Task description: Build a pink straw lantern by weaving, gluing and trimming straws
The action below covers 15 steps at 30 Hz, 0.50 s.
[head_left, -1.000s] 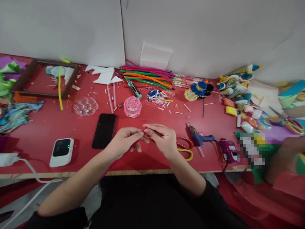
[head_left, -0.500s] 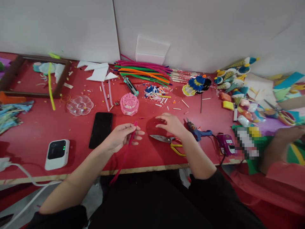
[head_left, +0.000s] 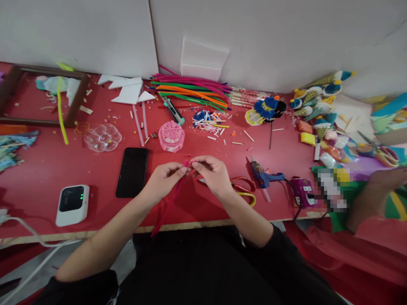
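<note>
Pink pipe cleaners (head_left: 176, 190) are pinched near their top end between the thumb and fingers of my left hand (head_left: 167, 180), and their lower ends hang past the table's front edge. Close beside that top end, the thumb and fingertips of my right hand (head_left: 212, 173) are pressed together on a small pink piece (head_left: 194, 162), mostly hidden by the fingers. Scissors (head_left: 243, 184) with red and yellow handles lie under my right wrist, their blades partly covered. Just beyond the hands stands a round pink container (head_left: 171, 136).
A blue glue gun (head_left: 265, 176) lies at right, before a purple box (head_left: 302, 191). At left are a black phone (head_left: 132, 173) and a white device (head_left: 72, 205). Behind lie coloured pipe cleaners (head_left: 193, 91) and a cutter (head_left: 173, 111). Another person's arm (head_left: 370, 197) rests far right.
My right hand has moved left from above the scissors to the top of the pipe cleaners, and its fingers have closed. My left hand has shifted slightly right, still pinching them.
</note>
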Each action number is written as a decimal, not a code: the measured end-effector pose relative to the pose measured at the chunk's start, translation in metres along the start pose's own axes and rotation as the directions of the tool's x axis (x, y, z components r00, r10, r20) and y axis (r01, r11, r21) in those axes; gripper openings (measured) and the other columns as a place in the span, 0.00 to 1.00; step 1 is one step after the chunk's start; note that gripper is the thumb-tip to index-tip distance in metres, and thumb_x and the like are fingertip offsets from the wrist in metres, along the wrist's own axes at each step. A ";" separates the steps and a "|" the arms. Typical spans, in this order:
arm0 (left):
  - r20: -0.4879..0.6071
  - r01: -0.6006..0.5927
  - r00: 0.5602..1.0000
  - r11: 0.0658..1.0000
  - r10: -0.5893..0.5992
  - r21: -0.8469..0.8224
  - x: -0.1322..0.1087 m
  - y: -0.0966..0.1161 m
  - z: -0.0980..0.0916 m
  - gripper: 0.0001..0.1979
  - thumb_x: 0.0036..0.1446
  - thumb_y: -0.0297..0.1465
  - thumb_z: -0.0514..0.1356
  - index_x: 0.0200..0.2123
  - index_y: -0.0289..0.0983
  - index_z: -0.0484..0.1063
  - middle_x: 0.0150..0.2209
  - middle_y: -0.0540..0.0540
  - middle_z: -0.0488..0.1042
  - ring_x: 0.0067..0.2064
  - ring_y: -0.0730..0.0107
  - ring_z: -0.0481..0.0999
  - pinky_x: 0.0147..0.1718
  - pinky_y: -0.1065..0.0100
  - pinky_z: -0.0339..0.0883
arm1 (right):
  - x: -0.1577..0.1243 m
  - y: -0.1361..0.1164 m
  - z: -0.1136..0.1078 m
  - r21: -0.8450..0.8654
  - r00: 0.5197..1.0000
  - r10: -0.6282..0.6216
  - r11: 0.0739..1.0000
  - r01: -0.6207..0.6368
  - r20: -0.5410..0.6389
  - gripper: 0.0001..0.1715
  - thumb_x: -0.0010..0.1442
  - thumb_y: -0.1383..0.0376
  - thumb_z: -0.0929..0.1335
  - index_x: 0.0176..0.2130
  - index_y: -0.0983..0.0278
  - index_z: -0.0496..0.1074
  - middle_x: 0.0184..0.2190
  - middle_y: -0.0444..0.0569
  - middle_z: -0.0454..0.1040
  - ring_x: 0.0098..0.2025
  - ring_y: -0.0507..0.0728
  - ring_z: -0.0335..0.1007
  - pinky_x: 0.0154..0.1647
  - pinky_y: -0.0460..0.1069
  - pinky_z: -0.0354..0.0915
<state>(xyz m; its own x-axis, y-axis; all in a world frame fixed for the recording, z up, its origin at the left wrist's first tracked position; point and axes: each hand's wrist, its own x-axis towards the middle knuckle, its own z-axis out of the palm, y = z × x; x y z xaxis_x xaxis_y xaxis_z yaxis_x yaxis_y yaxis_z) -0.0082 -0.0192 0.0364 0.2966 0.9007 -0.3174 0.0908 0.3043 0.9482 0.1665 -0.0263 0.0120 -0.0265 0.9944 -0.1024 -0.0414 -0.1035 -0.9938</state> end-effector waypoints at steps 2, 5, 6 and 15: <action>-0.002 -0.072 0.997 0.992 0.073 0.105 -0.005 0.007 0.000 0.11 0.58 0.38 0.64 0.29 0.37 0.79 0.29 0.49 0.78 0.33 0.69 0.74 0.37 0.70 0.67 | -0.004 -0.007 0.005 0.056 1.000 -0.030 0.998 0.030 0.003 0.14 0.54 0.52 0.76 0.35 0.59 0.81 0.39 0.47 0.79 0.36 0.53 0.77 0.34 0.49 0.74; 0.002 -0.168 0.985 0.962 0.171 0.214 -0.014 0.018 0.001 0.11 0.61 0.36 0.61 0.30 0.37 0.79 0.31 0.48 0.78 0.34 0.68 0.74 0.37 0.70 0.66 | -0.007 -0.020 0.006 0.058 0.997 -0.064 0.996 0.062 0.047 0.14 0.54 0.52 0.77 0.35 0.58 0.82 0.36 0.46 0.78 0.35 0.52 0.76 0.36 0.49 0.75; -0.005 -0.194 0.980 0.951 0.201 0.241 -0.017 0.021 0.001 0.11 0.61 0.35 0.61 0.30 0.38 0.78 0.30 0.48 0.78 0.33 0.68 0.74 0.36 0.70 0.65 | -0.008 -0.024 0.005 0.033 0.995 -0.081 0.996 0.079 0.059 0.14 0.55 0.52 0.76 0.35 0.58 0.82 0.36 0.46 0.78 0.35 0.52 0.76 0.36 0.49 0.75; -0.010 -0.411 0.901 0.858 0.435 0.307 -0.039 0.063 0.005 0.06 0.62 0.34 0.63 0.35 0.41 0.81 0.36 0.46 0.78 0.37 0.66 0.74 0.39 0.68 0.68 | -0.025 -0.097 -0.009 -0.389 0.772 -0.588 0.670 0.633 0.243 0.07 0.65 0.65 0.70 0.41 0.55 0.79 0.38 0.47 0.77 0.40 0.55 0.76 0.42 0.53 0.75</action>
<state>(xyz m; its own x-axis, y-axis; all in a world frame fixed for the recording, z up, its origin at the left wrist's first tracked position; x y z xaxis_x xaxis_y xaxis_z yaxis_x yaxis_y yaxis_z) -0.0093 -0.0371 0.1086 0.2975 0.9464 0.1262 0.2480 -0.2042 0.9470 0.1805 -0.0412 0.1104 -0.2391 0.8228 0.5156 0.3442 0.5683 -0.7473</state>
